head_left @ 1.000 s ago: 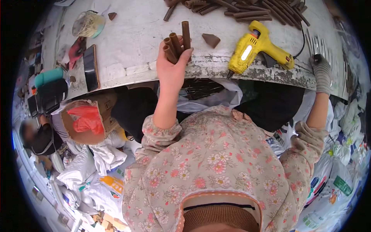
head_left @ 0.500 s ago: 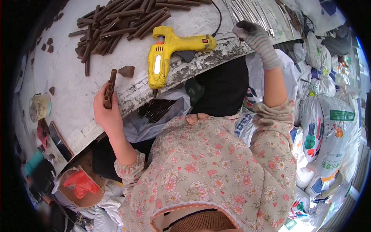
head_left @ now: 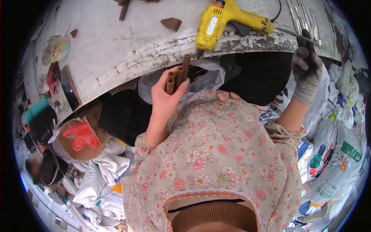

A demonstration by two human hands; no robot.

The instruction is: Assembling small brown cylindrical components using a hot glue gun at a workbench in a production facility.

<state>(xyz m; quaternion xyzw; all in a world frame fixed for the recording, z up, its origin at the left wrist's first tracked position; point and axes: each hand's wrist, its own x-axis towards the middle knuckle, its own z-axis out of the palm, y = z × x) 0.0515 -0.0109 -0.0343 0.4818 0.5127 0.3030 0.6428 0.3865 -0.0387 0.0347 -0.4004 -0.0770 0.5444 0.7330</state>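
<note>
My left hand (head_left: 164,103) is raised below the table's front edge and grips a small bundle of brown tubular sticks (head_left: 177,76), which point upward. My right hand (head_left: 306,67) wears a grey glove with dark fingertips and sits at the right end of the table edge, fingers up against it, beside a thin metal rod (head_left: 288,31); whether it grips anything is unclear. A yellow glue gun (head_left: 220,20) lies on the worn white table (head_left: 116,50) between the two hands. My flowered sleeves and hat brim fill the lower middle.
A brown chip (head_left: 171,23) and more brown sticks (head_left: 124,8) lie on the table, with metal strips (head_left: 309,15) at its far right. A dark flat slab (head_left: 69,92) rests at the left edge. A box with red plastic (head_left: 81,135) and stuffed white sacks (head_left: 340,154) crowd the floor.
My left hand has drawn the brown sticks off the tabletop down to below its front edge. The view has swung, and my gloved right hand stays at the table's right edge.
</note>
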